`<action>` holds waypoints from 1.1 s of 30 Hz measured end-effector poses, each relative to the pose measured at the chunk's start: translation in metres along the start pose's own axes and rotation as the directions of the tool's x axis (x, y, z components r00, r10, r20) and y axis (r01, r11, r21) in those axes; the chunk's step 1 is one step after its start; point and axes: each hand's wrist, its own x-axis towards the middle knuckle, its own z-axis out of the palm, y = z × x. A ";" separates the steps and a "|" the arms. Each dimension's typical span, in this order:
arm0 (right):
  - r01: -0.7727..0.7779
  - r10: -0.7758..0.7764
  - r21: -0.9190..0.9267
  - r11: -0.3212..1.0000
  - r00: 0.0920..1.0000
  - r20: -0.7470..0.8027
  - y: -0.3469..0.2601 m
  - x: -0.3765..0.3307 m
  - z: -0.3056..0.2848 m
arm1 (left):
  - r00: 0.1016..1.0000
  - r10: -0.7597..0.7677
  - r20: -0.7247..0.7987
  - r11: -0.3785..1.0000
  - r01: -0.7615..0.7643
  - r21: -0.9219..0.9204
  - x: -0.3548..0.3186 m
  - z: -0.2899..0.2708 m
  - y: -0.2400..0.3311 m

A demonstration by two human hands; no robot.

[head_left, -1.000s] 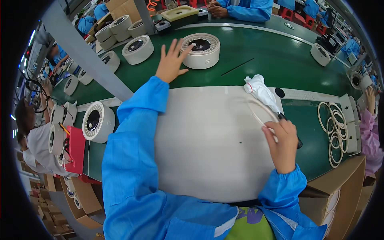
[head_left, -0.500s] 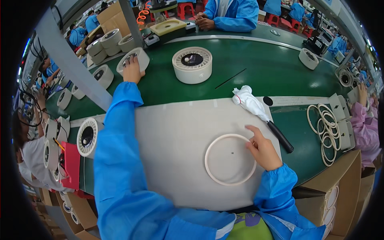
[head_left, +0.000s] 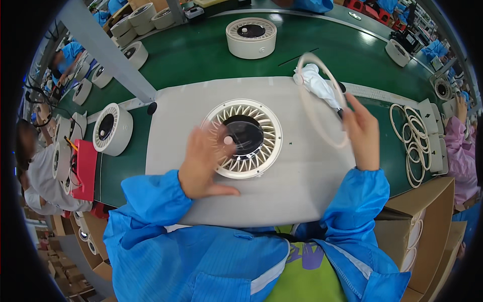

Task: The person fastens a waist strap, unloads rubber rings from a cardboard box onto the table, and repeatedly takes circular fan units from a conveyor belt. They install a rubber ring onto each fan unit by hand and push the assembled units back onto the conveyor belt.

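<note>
On the grey mat [head_left: 186, 110] in front of me lies a round white housing [head_left: 251, 132], with radiating slats and a glossy black centre facing up. My left hand [head_left: 201, 163] is over its left side, fingers spread and thumb out, smeared by motion; whether it touches the slats I cannot tell. My right hand [head_left: 363, 133] holds a thin white ring [head_left: 306, 103] tilted up on edge above the right of the mat. The ring is blurred. Behind it rests a white cloth-wrapped tool [head_left: 322, 85], its dark handle mostly hidden by my right hand.
Another white housing [head_left: 250, 45] stands on the green bench beyond the mat, and one [head_left: 114, 130] is at the left. Several loose white rings [head_left: 412, 146] lie at the right. A metal post [head_left: 108, 55] rises at the left, and an open carton [head_left: 427, 221] stands at lower right.
My left hand has come back from the far left, and a housing now lies on the mat. My right hand has lifted the ring off the mat. The view has shifted.
</note>
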 end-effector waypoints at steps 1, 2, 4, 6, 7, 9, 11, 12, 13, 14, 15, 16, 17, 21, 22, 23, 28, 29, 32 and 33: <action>0.033 -0.034 0.014 0.999 0.997 0.071 -0.009 -0.003 0.014 | 0.979 -0.167 -0.117 0.974 0.145 -0.176 0.005 0.003 -0.001; 0.080 -0.084 0.033 0.996 0.983 0.164 -0.022 -0.010 0.029 | 0.979 -0.168 -0.113 0.973 0.147 -0.178 0.007 0.007 -0.007; 0.122 -0.133 0.056 0.991 0.956 0.260 -0.038 -0.017 0.058 | 0.750 -0.579 0.320 -0.141 0.295 -0.945 0.011 0.018 -0.021; 0.383 -0.357 -0.038 0.923 0.890 0.284 -0.038 -0.014 0.078 | 0.723 -0.583 0.372 -0.188 0.325 -0.927 0.019 0.017 -0.022; 0.382 -0.356 -0.039 0.923 0.890 0.287 -0.039 -0.010 0.079 | 0.690 -0.592 0.416 -0.231 0.349 -0.908 0.023 0.015 -0.021; 0.366 -0.333 -0.052 0.929 0.891 0.310 -0.043 -0.004 0.079 | 0.654 -0.600 0.460 -0.278 0.369 -0.887 0.027 0.015 -0.024; 0.357 -0.319 -0.062 0.932 0.890 0.326 -0.043 0.002 0.081 | 0.674 -0.540 0.505 -0.319 0.391 -0.863 0.029 0.015 -0.032; 0.358 -0.311 -0.078 0.930 0.883 0.351 -0.041 0.005 0.081 | 0.683 -0.507 0.525 -0.338 0.403 -0.851 0.030 0.015 -0.034; 0.360 -0.302 -0.094 0.928 0.876 0.375 -0.041 0.007 0.081 | 0.683 -0.507 0.526 -0.342 0.401 -0.850 0.031 0.015 -0.035; 0.361 -0.292 -0.109 0.926 0.869 0.399 -0.041 0.008 0.081 | 0.675 -0.506 0.537 -0.340 0.415 -0.844 0.032 0.016 -0.035; 0.360 -0.290 -0.112 0.926 0.869 0.401 -0.040 0.007 0.081 | 0.668 -0.505 0.547 -0.339 0.430 -0.837 0.033 0.016 -0.035; 0.383 -0.286 -0.180 0.906 0.867 0.408 -0.041 0.003 0.079 | 0.660 -0.504 0.557 -0.337 0.444 -0.830 0.034 0.016 -0.036; 0.405 -0.281 -0.247 0.881 0.865 0.417 -0.044 -0.003 0.078 | 0.658 -0.505 0.559 -0.340 0.444 -0.829 0.034 0.017 -0.037; 0.400 -0.190 -0.435 0.807 0.873 0.449 -0.057 -0.012 0.075 | 0.692 -0.501 0.520 -0.186 0.501 -0.845 0.034 0.019 -0.044; 0.386 -0.145 -0.495 0.778 0.878 0.456 -0.059 -0.012 0.074 | 0.735 -0.498 0.459 0.105 0.577 -0.810 0.037 0.017 -0.046; 0.387 -0.142 -0.495 0.778 0.876 0.462 -0.061 -0.013 0.075 | 0.781 -0.474 0.406 0.387 0.599 -0.701 0.040 0.015 -0.047; 0.543 -0.335 -0.545 0.639 0.834 0.439 -0.052 -0.018 0.105 | 0.884 -0.330 0.332 0.944 0.315 0.098 0.049 0.005 -0.032; 0.574 -0.454 -0.453 0.682 0.818 0.353 -0.040 -0.018 0.116 | 0.887 -0.317 0.336 0.948 0.303 0.094 0.052 0.007 -0.030; 0.623 -0.539 -0.365 0.691 0.782 0.314 -0.040 -0.017 0.123 | 0.989 -0.081 0.127 0.996 0.075 0.047 0.046 0.014 -0.029; 0.621 -0.507 -0.393 0.678 0.783 0.361 -0.043 -0.018 0.121 | 0.988 -0.085 0.131 0.996 0.080 0.044 0.047 0.014 -0.030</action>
